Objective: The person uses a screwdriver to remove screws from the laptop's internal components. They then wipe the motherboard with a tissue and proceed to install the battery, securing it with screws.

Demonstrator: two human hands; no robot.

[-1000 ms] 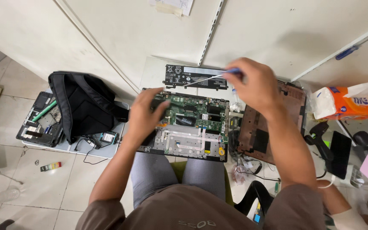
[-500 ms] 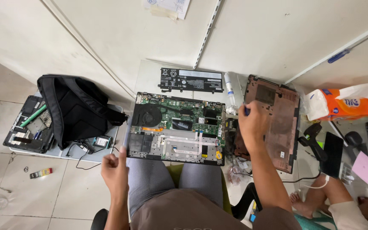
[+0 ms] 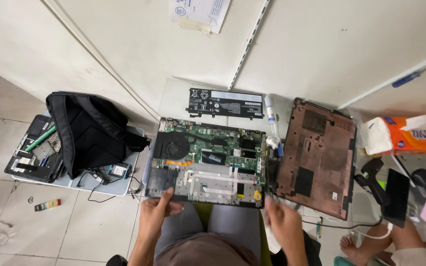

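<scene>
An opened laptop base [image 3: 208, 165] with green circuit board and black fan lies on my lap. My left hand [image 3: 155, 213] grips its near-left corner, thumb and fingers on the front edge. By the near-right corner, my right hand [image 3: 282, 221] hovers, blurred, with something white under it; I cannot tell whether it holds it. The reddish-brown bottom cover [image 3: 316, 155] lies to the right. A black battery [image 3: 225, 103] rests beyond the laptop, a white tube [image 3: 270, 112] beside it.
A black backpack [image 3: 87, 130] sits on a low white table [image 3: 99, 187] at left, next to another dismantled laptop [image 3: 31, 148]. An orange tissue pack [image 3: 405, 135] and a black phone [image 3: 395, 197] lie at right. Another person's foot [image 3: 356, 245] is bottom right.
My right hand left the bottom cover and dropped to the laptop's near-right corner. My left hand rose from beside my lap to the near-left corner.
</scene>
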